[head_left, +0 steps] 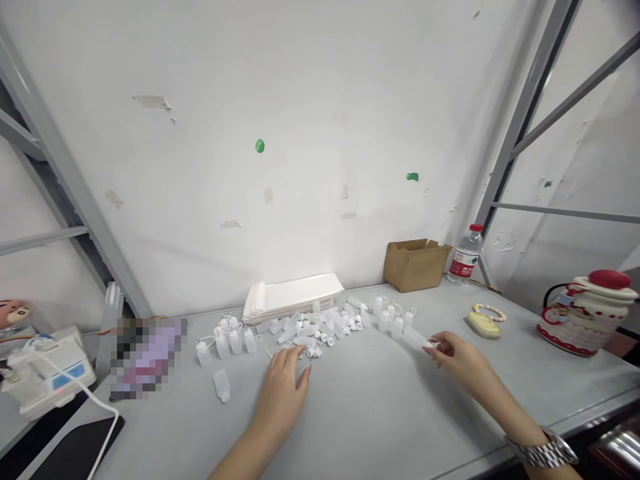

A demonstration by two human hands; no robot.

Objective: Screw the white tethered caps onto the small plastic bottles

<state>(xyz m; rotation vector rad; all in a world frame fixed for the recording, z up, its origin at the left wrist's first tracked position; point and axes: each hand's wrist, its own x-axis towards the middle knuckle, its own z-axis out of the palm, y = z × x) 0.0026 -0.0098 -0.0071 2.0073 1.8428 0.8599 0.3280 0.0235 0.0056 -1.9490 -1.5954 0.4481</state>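
My right hand [457, 360] pinches the white cap end of a small translucent plastic bottle [413, 337], which lies tilted with its base toward a group of upright capped bottles [397, 328]. My left hand [284, 387] is at the near edge of a pile of loose bottles [325, 323] and small white caps [314, 351]. Its thumb and fingers are apart, and the fingertips partly cover the closest pieces. More capped bottles [236, 341] stand upright to the left of it. A single uncapped bottle [221, 386] lies flat in front of them.
A stack of white sheets [295, 297] lies against the wall, with a cardboard box [415, 267] and a water bottle [465, 257] at the back right. A yellow case [483, 325] and a decorated jug [587, 317] stand right. A blurred purple item [153, 357] and a cable [75, 378] lie left.
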